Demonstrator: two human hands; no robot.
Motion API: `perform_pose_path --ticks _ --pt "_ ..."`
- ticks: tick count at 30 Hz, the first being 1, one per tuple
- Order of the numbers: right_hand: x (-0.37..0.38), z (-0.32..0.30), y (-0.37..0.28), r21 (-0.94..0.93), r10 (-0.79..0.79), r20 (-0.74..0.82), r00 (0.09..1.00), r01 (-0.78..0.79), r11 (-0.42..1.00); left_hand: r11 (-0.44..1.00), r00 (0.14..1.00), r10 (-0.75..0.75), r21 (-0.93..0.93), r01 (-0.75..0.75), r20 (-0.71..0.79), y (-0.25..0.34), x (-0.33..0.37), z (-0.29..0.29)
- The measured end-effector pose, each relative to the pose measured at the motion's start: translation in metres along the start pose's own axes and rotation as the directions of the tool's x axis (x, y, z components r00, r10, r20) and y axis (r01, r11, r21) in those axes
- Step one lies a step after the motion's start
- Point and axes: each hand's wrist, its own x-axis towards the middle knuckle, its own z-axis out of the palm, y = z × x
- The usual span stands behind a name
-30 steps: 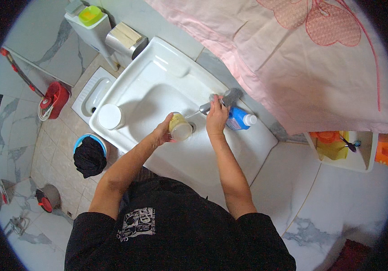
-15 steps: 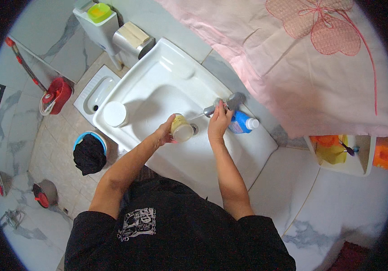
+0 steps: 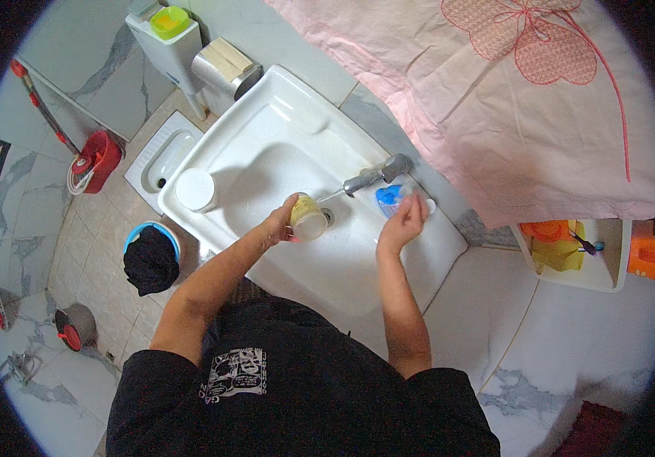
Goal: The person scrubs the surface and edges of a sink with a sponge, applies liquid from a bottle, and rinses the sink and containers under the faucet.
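Over the basin of the white sink (image 3: 259,171), my left hand (image 3: 280,223) is closed around a small jar (image 3: 311,222) with a yellow label. The jar is tilted beside the drain, below the spout of the chrome faucet (image 3: 365,180), where a thin stream of water shows. To the right of the faucet, my right hand (image 3: 404,226) is in front of a blue bottle (image 3: 389,196) with a white cap (image 3: 429,206). Its fingers are curled together, with something pale and blurred at their tips. Whether they touch the bottle I cannot tell.
A white round tub (image 3: 195,190) stands on the sink's left rim. Left of the sink are a bucket with black cloth (image 3: 150,260), a squat toilet (image 3: 166,156) and a red mop bucket (image 3: 100,161). A pink curtain (image 3: 480,114) hangs at the right, above a shelf bin (image 3: 571,274).
My right hand has left the faucet and moved right and slightly down, to the blue bottle, which it now partly covers. My left hand with the jar has barely moved.
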Motion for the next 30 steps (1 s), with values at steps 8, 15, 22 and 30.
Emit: perform_pose_path --ticks 8,15,22,30 --pt "0.051 0.03 0.017 -0.063 -0.202 0.07 0.977 0.206 0.977 0.997 0.998 -0.042 0.058 0.044 -0.048 0.003 -0.004 0.011" --pt "0.045 0.067 0.035 0.043 0.216 -0.121 0.969 -0.213 0.976 0.997 0.999 -0.025 0.076 0.028 -0.048 0.004 -0.012 0.007" --pt "0.033 0.075 0.062 -0.116 0.2 -0.078 0.977 -0.208 0.971 0.998 1.0 -0.014 0.054 0.016 -0.021 0.004 -0.009 0.0" --pt "0.013 0.062 0.051 -0.362 0.05 -0.045 0.998 -0.063 0.93 0.997 0.999 -0.033 0.065 0.034 -0.024 0.001 -0.005 0.0"
